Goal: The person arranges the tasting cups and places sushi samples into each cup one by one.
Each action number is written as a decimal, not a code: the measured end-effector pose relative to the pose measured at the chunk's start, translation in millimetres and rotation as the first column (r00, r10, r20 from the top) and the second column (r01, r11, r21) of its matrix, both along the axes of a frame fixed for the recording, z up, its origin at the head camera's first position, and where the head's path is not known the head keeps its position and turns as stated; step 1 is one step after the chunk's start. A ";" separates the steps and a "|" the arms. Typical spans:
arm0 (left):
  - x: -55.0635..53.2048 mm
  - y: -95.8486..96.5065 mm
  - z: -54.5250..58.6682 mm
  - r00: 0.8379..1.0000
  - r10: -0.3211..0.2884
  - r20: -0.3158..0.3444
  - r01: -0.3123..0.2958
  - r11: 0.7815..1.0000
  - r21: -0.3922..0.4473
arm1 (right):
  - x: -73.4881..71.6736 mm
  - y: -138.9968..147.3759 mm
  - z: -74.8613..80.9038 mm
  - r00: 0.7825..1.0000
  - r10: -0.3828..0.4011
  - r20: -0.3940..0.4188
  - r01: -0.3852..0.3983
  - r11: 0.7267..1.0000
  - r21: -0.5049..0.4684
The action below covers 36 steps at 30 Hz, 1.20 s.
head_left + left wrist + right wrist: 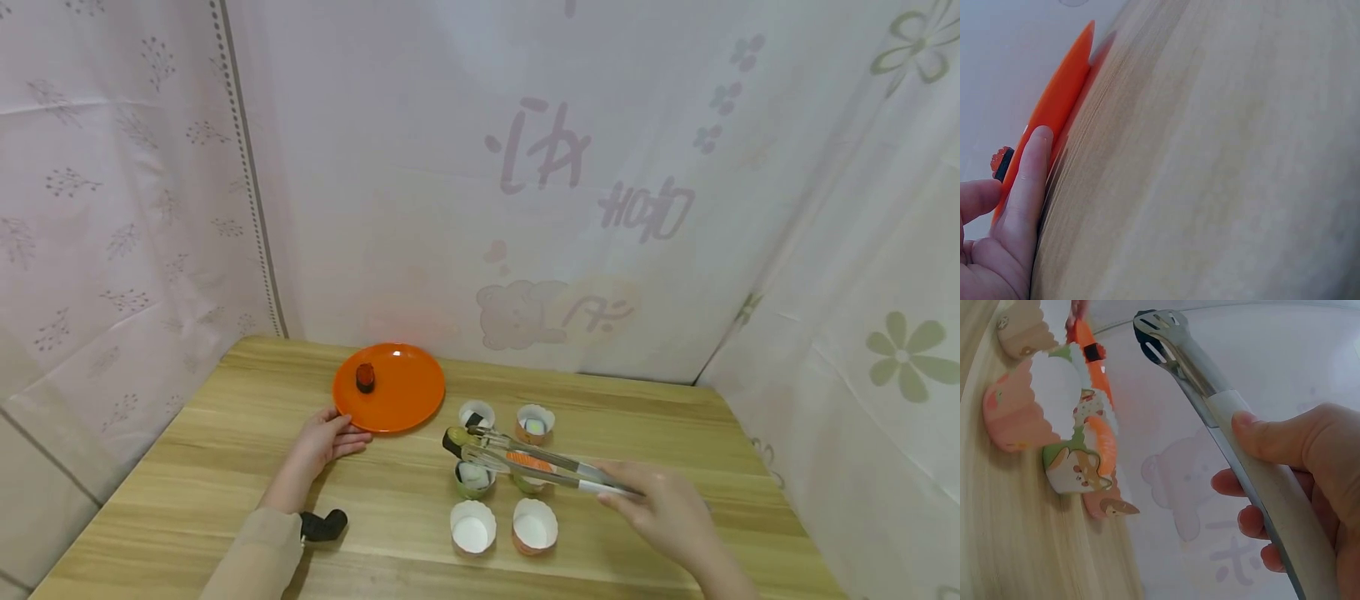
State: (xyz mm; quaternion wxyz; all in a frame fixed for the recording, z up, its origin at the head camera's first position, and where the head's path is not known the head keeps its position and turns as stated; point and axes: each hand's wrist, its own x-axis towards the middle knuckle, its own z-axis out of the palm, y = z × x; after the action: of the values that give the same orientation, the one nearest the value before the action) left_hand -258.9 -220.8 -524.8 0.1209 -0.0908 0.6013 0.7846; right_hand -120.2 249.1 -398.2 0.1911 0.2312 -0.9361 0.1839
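My left hand (328, 439) pinches the near-left rim of an orange plate (408, 387), thumb above and fingers below the edge. On the plate sits a sushi piece with red topping and a dark wrap (365, 378). My right hand (663, 508) grips metal tongs (1235, 437) by their pale handles. Between the tong tips is a dark-wrapped sushi piece with yellowish-green topping (454, 439), held above the paper cups. Beneath the tongs, an orange-topped sushi piece (1104, 444) lies in a green cup (1072, 465) with a dog picture.
Paper cups stand in two columns. The near-left cup (473, 533) and near-right cup (535, 532) show bare white insides. Other pieces sit in the far-left cup (477, 408), far-right cup (535, 412) and middle-left cup (474, 477). Printed curtains (420, 183) surround the wooden table (390, 517).
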 end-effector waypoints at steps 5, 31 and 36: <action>-0.2 -0.3 -0.3 1.000 -0.009 -0.002 0.009 1.000 -0.001 | 0.2 6.2 -2.2 1.000 0.028 -0.014 -0.028 1.000 -0.013; -0.6 -0.4 -0.9 1.000 0.006 0.007 -0.006 1.000 0.016 | 12.6 28.6 -10.2 0.982 0.176 -0.060 -0.179 0.983 -0.039; 0.1 -0.3 -0.5 1.000 -0.001 0.004 0.000 1.000 0.013 | 15.5 32.0 -10.5 0.979 0.195 -0.052 -0.197 0.980 -0.032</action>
State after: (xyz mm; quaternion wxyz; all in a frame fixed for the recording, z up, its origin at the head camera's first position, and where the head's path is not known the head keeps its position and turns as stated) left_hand -258.8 -221.0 -525.3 0.1228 -0.0912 0.5959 0.7884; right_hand -104.7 281.1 -408.6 0.1991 0.3233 -0.9002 0.2135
